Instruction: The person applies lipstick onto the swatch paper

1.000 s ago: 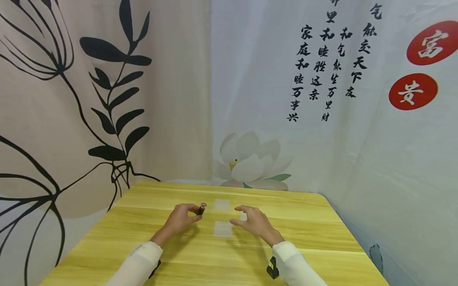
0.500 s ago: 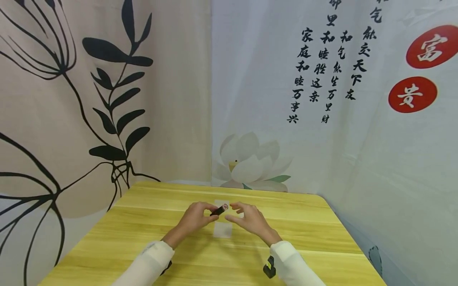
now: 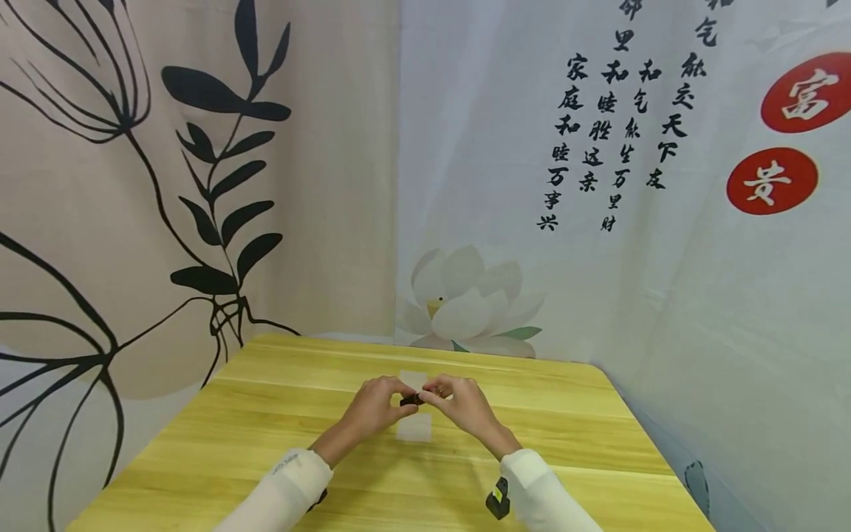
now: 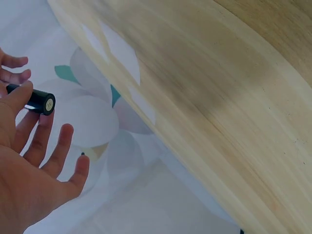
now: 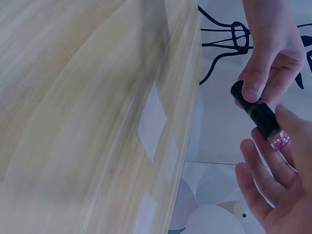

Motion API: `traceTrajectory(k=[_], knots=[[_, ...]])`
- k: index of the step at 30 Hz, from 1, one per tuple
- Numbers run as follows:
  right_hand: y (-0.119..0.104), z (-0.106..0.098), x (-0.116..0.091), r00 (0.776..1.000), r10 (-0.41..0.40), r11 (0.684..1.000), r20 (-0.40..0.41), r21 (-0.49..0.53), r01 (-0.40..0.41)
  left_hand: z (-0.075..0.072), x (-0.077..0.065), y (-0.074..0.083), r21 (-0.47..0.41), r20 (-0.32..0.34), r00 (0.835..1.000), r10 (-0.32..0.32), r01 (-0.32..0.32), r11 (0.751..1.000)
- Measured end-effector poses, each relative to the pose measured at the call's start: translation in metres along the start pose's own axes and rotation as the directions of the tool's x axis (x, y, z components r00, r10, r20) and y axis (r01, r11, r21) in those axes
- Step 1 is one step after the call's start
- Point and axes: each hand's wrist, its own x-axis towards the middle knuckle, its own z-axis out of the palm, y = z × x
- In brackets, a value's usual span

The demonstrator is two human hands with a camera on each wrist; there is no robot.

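Observation:
Above the middle of the table, a black lipstick tube (image 3: 411, 400) with a pink-and-white speckled end lies sideways between the two hands. My left hand (image 3: 372, 406) pinches its black end between thumb and fingers. From the other side, my right hand (image 3: 468, 410) has thumb and fingers around the speckled end. In the right wrist view the lipstick tube (image 5: 263, 118) slants, with a thin seam around its body. A round pale label shows on the black end of the tube (image 4: 41, 102) in the left wrist view.
White paper squares (image 3: 414, 427) lie on the yellow wood-grain table (image 3: 565, 436); several show as pale patches (image 5: 152, 122) in the right wrist view. A printed curtain (image 3: 332, 185) with plants, a lotus and lettering hangs just behind the table's far edge.
My left hand has carried the lipstick tube rightward and tipped it toward my right hand. My right hand, apart from it earlier, now has its fingers at the speckled end.

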Motion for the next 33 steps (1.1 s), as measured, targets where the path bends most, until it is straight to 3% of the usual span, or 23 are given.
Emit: traceTrajectory(k=[13,26,33], knots=[[0.002,0.002,-0.004,0.999,0.033,0.999,0.035,0.002,-0.033,0.002,0.0,-0.002,0.035,-0.003,1.0,0.007,-0.007,0.999],[0.006,0.002,-0.008,0.996,-0.047,0.999,0.072,-0.008,0.047,0.0,-0.006,-0.001,0.009,0.036,0.999,0.019,-0.02,1.0],[0.004,-0.001,-0.012,0.996,0.05,0.999,0.067,-0.016,-0.049,0.002,-0.004,0.001,0.018,0.021,0.999,0.031,-0.032,0.999]])
